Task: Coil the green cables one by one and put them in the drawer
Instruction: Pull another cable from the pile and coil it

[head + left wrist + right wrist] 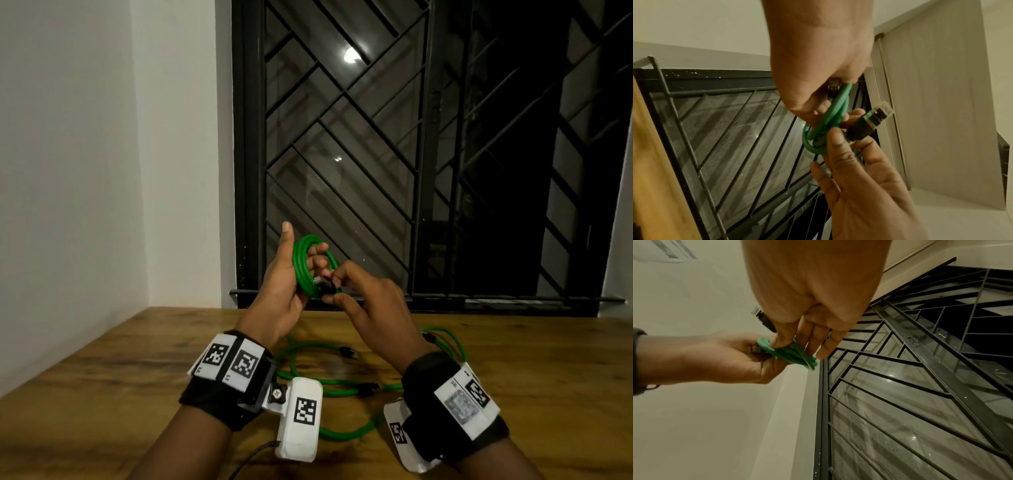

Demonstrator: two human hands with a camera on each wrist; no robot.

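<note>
My left hand is raised above the table, fingers curled through the coiled cable with the thumb straight up, so the loops keep their shape. To its right, my right hand pinches the plug at the coil's lower edge, probably to tuck the end in. More green cables lie loose on the table nearer me. No drawer shows.

Wooden table, loose green cables
</note>
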